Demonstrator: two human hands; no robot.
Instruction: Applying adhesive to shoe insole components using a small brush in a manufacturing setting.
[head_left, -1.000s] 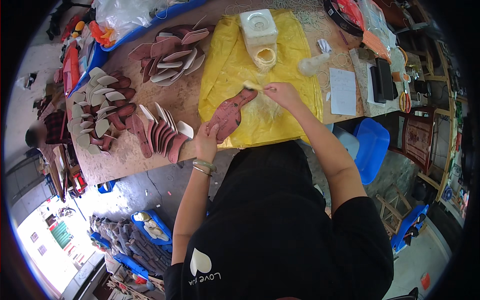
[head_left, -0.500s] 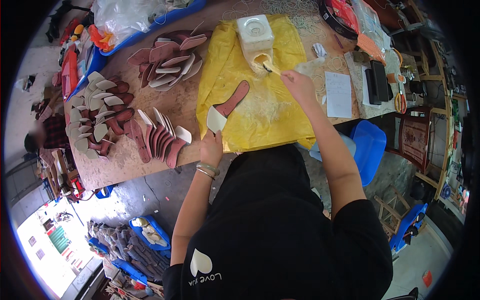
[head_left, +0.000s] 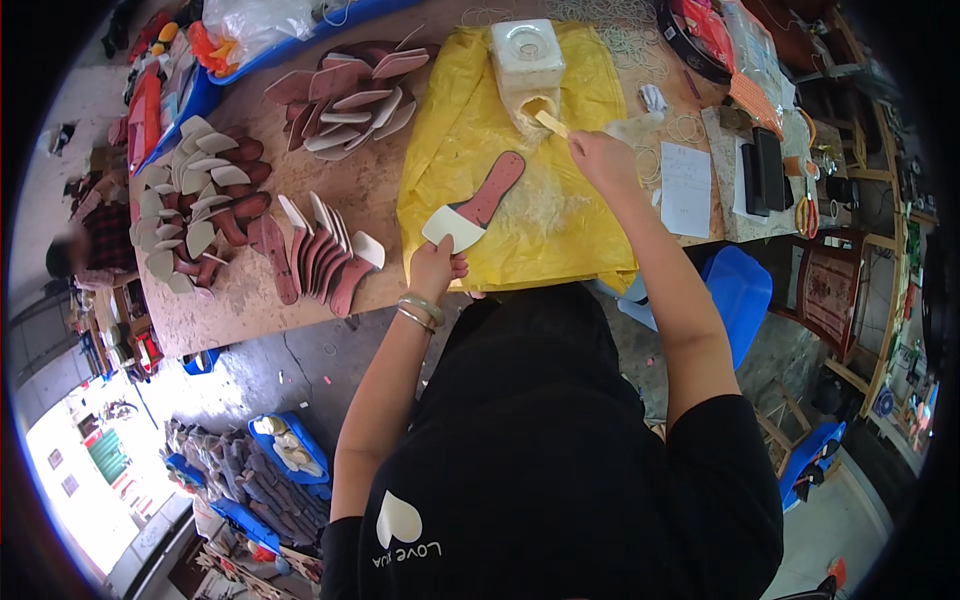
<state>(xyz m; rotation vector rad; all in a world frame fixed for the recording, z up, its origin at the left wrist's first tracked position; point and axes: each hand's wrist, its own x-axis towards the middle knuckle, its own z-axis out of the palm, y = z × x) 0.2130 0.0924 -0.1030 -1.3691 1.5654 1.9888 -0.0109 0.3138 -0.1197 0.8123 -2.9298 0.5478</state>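
My left hand [head_left: 436, 268] grips the pale end of a shoe insole [head_left: 496, 188], thumb on top, over the near part of a yellow plastic sheet [head_left: 435, 120]. The insole is reddish brown with a broad off-white end, and its narrow end points away and to the right. Closed round a flat pale brush handle [head_left: 553, 124], my right hand [head_left: 604, 160] is at the mouth of a white plastic container [head_left: 528, 62] lying on the sheet. The brush's far end sits in that cut opening, its bristles hidden.
Left of the sheet lie fanned insoles [head_left: 330, 262] and two heaps of similar insoles [head_left: 345, 105]. A written paper [head_left: 686, 190], orange-handled scissors [head_left: 806, 205] and a black box [head_left: 766, 172] are to the right. A blue bin [head_left: 738, 300] stands below the table's right edge.
The brush's dark bristles, visible at the container's mouth before, are now out of sight inside it. My left hand has shifted slightly right with the insole.
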